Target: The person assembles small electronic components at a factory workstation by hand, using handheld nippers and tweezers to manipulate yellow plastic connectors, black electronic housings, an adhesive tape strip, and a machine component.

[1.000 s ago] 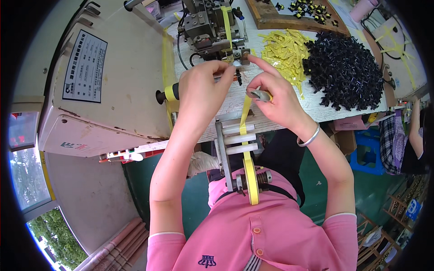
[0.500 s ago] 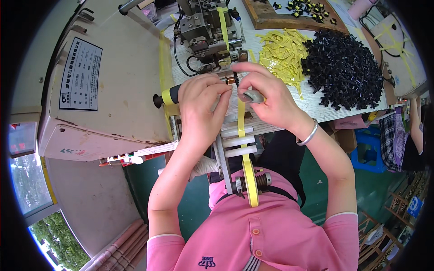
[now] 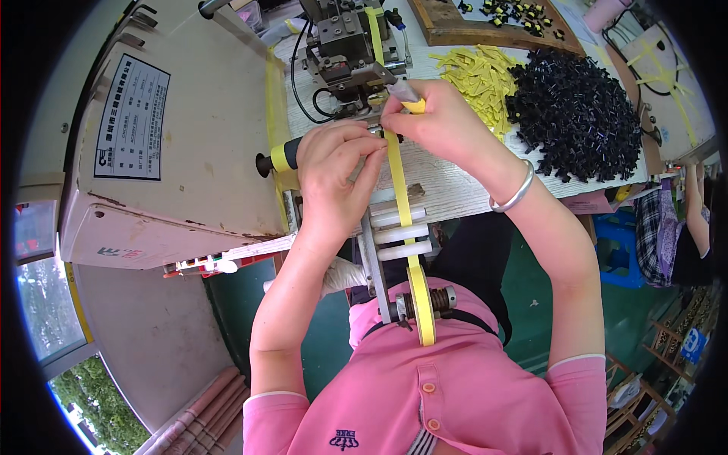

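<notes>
My left hand (image 3: 334, 171) is closed, thumb and fingertips pinched at the small spindle end in front of the machine head; what they grip is hidden. Beside it, my right hand (image 3: 436, 114) is closed on a small grey tool with a yellow-wrapped part (image 3: 407, 95), its grey end tilted up and left. The right fingertips meet the yellow tape (image 3: 397, 174) close to the left fingertips. From a roll (image 3: 420, 303) near my waist, the tape runs up over white rollers (image 3: 402, 233). The metal machine head (image 3: 341, 57) stands just beyond my hands.
A big beige machine housing (image 3: 205, 152) fills the left, with a black, yellow-banded knob (image 3: 278, 158) beside my left hand. To the right lie piles of yellow strips (image 3: 478, 80) and small black parts (image 3: 576, 114). A wooden tray (image 3: 455, 34) sits behind them.
My right hand has moved up and left to the tape, and the tool in it has turned to point up and left. My left hand has stayed nearly in place.
</notes>
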Tool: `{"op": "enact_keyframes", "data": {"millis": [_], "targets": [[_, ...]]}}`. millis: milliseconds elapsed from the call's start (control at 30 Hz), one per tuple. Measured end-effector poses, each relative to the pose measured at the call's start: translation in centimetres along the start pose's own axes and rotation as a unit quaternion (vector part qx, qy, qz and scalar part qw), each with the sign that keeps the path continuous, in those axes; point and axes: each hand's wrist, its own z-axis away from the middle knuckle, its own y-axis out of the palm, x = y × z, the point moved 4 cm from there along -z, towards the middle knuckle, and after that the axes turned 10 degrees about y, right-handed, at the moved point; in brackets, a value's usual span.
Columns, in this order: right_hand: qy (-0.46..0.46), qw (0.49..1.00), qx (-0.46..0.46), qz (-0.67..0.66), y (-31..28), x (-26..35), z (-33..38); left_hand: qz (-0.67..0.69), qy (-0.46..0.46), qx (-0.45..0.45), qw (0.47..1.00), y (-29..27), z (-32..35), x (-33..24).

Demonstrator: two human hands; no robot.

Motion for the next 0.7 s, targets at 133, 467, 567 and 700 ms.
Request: {"op": "enact_keyframes", "data": {"millis": [133,467,567,700], "targets": [[0.011,1.0,0.014,0.0,0.0,-0.1,-0.2,-0.009,0.007,0.003,1.0,0.0,0.1,0.0],[-0.096,0.986,-0.088,0.105,0.3,-0.2,0.6,-0.01,0.008,0.001,1.0,0.0,-0.1,-0.3],[-0.169,0.942,-0.167,0.238,0.5,0.7,2.5,-0.012,0.004,0.001,1.0,0.0,0.0,-0.2],[-0.237,0.931,-0.173,0.217,-0.3,1.0,3.5,-0.019,-0.001,-0.002,1.0,-0.1,0.1,-0.4]]}}
